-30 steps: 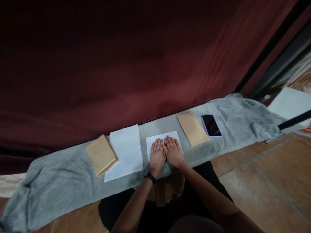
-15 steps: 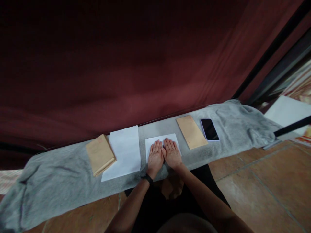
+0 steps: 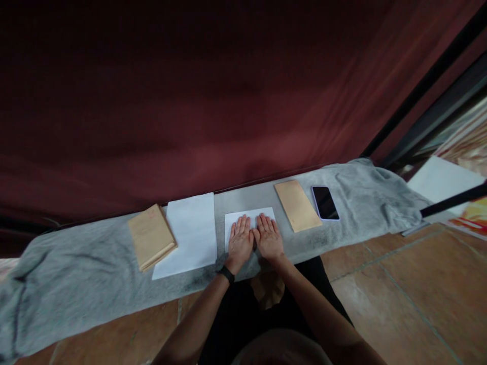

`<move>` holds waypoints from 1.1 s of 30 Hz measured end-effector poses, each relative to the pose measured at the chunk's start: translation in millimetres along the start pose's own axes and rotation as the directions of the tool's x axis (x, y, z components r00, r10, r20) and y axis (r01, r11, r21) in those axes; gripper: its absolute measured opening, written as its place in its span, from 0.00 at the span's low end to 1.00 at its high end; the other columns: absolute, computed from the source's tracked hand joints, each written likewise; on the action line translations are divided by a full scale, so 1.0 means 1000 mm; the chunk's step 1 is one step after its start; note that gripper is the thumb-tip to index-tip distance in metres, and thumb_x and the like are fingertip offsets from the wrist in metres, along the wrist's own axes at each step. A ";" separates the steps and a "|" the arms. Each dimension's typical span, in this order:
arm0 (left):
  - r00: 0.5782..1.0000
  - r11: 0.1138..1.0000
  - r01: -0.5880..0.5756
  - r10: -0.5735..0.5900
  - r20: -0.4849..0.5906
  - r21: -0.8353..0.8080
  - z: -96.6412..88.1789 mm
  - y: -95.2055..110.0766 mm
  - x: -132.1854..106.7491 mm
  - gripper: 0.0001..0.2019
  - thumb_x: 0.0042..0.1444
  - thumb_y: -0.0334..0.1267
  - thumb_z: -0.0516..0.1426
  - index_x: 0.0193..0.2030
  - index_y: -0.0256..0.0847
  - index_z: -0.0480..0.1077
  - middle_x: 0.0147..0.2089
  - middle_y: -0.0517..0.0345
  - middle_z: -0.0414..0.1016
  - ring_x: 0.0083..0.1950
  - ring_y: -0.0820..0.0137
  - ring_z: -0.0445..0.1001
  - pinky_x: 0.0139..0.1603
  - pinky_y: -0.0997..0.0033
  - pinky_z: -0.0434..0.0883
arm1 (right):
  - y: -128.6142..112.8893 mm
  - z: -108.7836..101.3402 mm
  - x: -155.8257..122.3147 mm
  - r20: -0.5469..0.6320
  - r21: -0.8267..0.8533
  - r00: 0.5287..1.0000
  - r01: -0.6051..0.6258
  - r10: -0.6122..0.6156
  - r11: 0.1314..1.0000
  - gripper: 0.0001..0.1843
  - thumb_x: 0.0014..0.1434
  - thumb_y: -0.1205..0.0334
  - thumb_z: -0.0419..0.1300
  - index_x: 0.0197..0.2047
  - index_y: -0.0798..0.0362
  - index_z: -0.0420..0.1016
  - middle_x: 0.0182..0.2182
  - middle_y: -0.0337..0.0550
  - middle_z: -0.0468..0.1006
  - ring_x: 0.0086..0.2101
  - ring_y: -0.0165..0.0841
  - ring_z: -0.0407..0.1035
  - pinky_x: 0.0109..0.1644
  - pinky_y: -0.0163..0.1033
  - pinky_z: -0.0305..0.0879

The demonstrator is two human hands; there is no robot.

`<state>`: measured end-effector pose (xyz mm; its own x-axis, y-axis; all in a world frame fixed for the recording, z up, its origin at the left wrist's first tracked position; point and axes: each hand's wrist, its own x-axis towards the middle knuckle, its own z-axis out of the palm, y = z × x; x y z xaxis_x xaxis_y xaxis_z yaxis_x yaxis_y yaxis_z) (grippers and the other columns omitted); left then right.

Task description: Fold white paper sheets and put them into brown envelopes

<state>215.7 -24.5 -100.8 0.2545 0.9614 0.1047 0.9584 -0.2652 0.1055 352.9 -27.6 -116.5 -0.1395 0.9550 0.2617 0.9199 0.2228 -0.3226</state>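
My left hand (image 3: 240,242) and my right hand (image 3: 269,238) lie flat, side by side, palms down on a small folded white sheet (image 3: 232,221) on a grey cloth (image 3: 83,274). Fingers of both hands are stretched out and hold nothing. A black band sits on my left wrist. Left of the hands lies a larger white paper (image 3: 189,234), and beside it a stack of brown envelopes (image 3: 151,236). To the right lies a single brown envelope (image 3: 297,205) next to a dark-screened phone (image 3: 325,203).
The grey cloth runs along the foot of a dark red curtain (image 3: 190,101) on a tiled floor (image 3: 411,294). Black rods and white sheets (image 3: 441,177) stand at the far right. My dark-clothed legs are below the hands.
The hands stay flat on the folded sheet. The view has shifted slightly, so everything sits a little further left and lower in the picture.
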 end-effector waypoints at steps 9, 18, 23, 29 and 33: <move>0.971 0.972 0.236 -0.235 -0.047 0.008 0.003 -0.003 0.007 0.29 0.70 0.38 0.43 0.74 0.25 0.52 0.77 0.38 0.50 0.79 0.59 0.46 0.77 0.53 0.50 | 0.020 0.002 -0.010 -0.116 -0.046 0.991 -0.071 0.065 0.996 0.34 0.74 0.54 0.42 0.73 0.70 0.53 0.70 0.67 0.57 0.69 0.50 0.54 0.70 0.57 0.52; 0.935 0.947 0.317 -0.321 -0.151 -0.045 0.008 0.002 -0.007 0.30 0.70 0.40 0.43 0.74 0.21 0.52 0.76 0.33 0.49 0.78 0.55 0.48 0.76 0.50 0.52 | 0.028 -0.001 -0.018 -0.153 -0.068 0.983 -0.113 0.101 0.991 0.33 0.74 0.54 0.41 0.72 0.70 0.56 0.69 0.69 0.59 0.69 0.51 0.55 0.70 0.58 0.55; 0.931 0.947 0.313 -0.321 -0.176 -0.072 0.007 0.001 -0.013 0.30 0.70 0.39 0.43 0.74 0.24 0.52 0.76 0.35 0.50 0.78 0.55 0.49 0.76 0.49 0.53 | 0.029 -0.005 -0.021 -0.144 -0.066 0.982 -0.135 0.124 0.989 0.32 0.75 0.54 0.39 0.71 0.70 0.59 0.69 0.67 0.61 0.68 0.49 0.56 0.70 0.55 0.55; 0.938 0.948 0.314 -0.318 -0.139 -0.054 0.003 0.001 -0.014 0.30 0.71 0.40 0.43 0.74 0.23 0.52 0.76 0.35 0.51 0.78 0.55 0.49 0.76 0.50 0.52 | 0.018 -0.009 -0.016 -0.116 -0.001 0.991 -0.073 0.072 0.997 0.31 0.75 0.56 0.39 0.72 0.66 0.58 0.70 0.62 0.59 0.70 0.47 0.53 0.71 0.58 0.52; 0.971 0.976 0.214 -0.217 -0.099 -0.044 -0.002 0.002 -0.010 0.29 0.70 0.37 0.43 0.74 0.24 0.52 0.77 0.36 0.51 0.79 0.57 0.47 0.77 0.51 0.52 | 0.003 -0.007 -0.005 -0.053 0.098 0.997 0.053 -0.048 0.994 0.30 0.75 0.58 0.38 0.72 0.63 0.59 0.70 0.59 0.61 0.71 0.44 0.52 0.72 0.57 0.53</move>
<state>214.4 -34.5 -99.7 0.0262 0.9840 0.1764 0.9841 -0.0564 0.1685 359.5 -33.6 -112.3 -0.1638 0.9317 0.3243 0.8711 0.2908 -0.3956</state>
